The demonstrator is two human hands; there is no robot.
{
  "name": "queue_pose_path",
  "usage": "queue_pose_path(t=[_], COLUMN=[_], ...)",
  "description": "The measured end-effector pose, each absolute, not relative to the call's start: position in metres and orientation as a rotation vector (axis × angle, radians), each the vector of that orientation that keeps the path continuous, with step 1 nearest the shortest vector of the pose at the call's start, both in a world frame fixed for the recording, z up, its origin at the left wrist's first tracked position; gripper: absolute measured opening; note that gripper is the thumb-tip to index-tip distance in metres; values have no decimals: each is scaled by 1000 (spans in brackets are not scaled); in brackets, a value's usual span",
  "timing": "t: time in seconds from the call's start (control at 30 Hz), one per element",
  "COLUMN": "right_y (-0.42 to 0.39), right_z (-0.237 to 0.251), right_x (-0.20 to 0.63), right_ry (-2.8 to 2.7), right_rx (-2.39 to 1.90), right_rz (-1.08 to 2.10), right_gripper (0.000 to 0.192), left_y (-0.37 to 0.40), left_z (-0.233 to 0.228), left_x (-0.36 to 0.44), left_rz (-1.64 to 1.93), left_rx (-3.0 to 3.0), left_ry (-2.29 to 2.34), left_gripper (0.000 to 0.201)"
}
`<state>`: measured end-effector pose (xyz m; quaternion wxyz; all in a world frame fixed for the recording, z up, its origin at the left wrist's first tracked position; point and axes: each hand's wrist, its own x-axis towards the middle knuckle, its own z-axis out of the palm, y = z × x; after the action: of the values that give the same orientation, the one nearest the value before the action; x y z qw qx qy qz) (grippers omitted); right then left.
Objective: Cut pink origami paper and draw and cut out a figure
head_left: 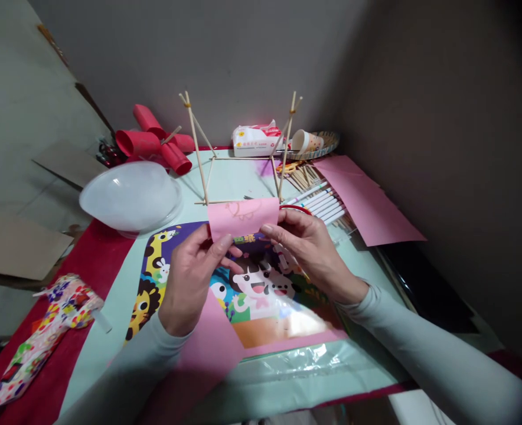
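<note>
A small piece of pink paper [243, 216] with a faint brownish line drawing is held up over the table. My left hand [194, 265] pinches its lower left corner between thumb and fingers. At its right edge my right hand [312, 248] grips it the same way, thumb in front. Just behind the paper stands a frame of thin wooden sticks [198, 133], tied at the tops into two A-shapes joined by sticks near the table. Beneath my hands lies a cartoon-printed mat [261, 280], and a larger pink sheet [217, 336] is partly under my left forearm.
Red paper rolls [141, 143] and a translucent bowl [130, 198] are at the left. Behind the frame sits a tissue pack [254, 141], with a paper cup [306, 142] beside it. White markers [325, 206], wooden sticks [303, 177] and pink sheets [367, 203] lie at the right.
</note>
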<state>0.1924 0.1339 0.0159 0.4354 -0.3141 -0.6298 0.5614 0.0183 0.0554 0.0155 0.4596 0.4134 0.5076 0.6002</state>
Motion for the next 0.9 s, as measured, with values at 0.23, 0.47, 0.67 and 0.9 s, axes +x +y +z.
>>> queue_pose_path(t=[0.23, 0.47, 0.67, 0.9], right_y=[137, 141, 139, 139], right_z=[15, 13, 17, 17], right_x=[193, 195, 196, 197], right_ry=[-1579, -1693, -1567, -1554], right_rx=[-745, -684, -710, -692], right_rz=[1391, 1215, 1464, 1474], right_gripper=[28, 24, 23, 21], left_y=[61, 62, 60, 59], left_z=[9, 11, 13, 17], left_x=[18, 18, 18, 17], left_rz=[1520, 1515, 1503, 1515], left_rx=[1041, 1044, 959, 975], left_ry=[1389, 1386, 1306, 1252], left_gripper=[22, 19, 26, 19])
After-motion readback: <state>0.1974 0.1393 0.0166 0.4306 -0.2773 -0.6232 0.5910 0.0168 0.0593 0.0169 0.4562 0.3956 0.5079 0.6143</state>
